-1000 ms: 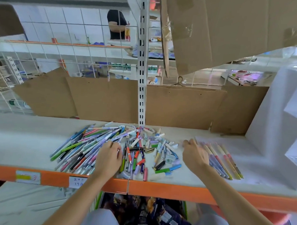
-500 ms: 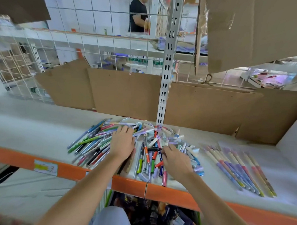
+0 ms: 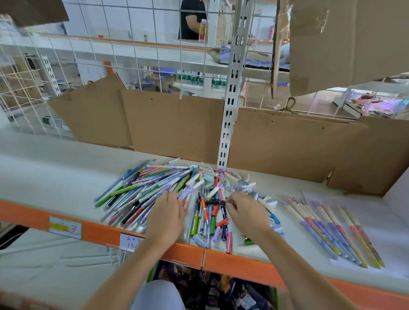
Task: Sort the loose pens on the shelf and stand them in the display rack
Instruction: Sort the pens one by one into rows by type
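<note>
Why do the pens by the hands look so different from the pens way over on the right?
The big pile of pens is a jumble, crossing at many angles; the row of pens lies side by side, all pointing one way. The pile mixes many colours and lengths; the row looks like matching long pens. Both hands are in the pile; nothing touches the row. Both lie flat on the shelf.

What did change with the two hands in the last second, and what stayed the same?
The right hand left the sorted row of pens and moved left into the loose pile, where it now pinches a black pen. The left hand stayed on the pile; the row is unchanged.
</note>
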